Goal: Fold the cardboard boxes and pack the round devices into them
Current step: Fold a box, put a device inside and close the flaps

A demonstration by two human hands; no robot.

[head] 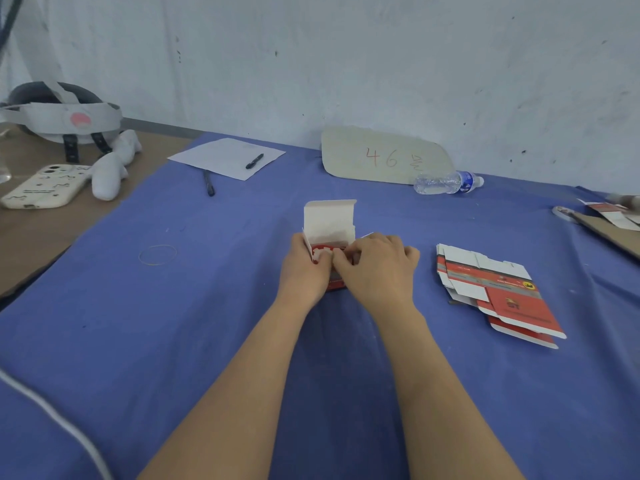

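A small red and white cardboard box [330, 221] stands on the blue cloth at the middle of the table, its white lid flap raised. My left hand [304, 268] grips its left side, thumb over the opening. My right hand [377, 265] grips the right side, fingers curled at the box's mouth. Something red and white shows inside the opening; the hands hide most of it. A stack of flat, unfolded red and white boxes [498, 292] lies to the right of my right hand.
A water bottle [448, 182] lies on its side at the back, before a card marked 46 [384, 155]. Paper with a pen [227, 157] and a second pen [209, 182] lie back left. A rubber band [157, 254], phone [45, 190], headset [59, 116] sit left.
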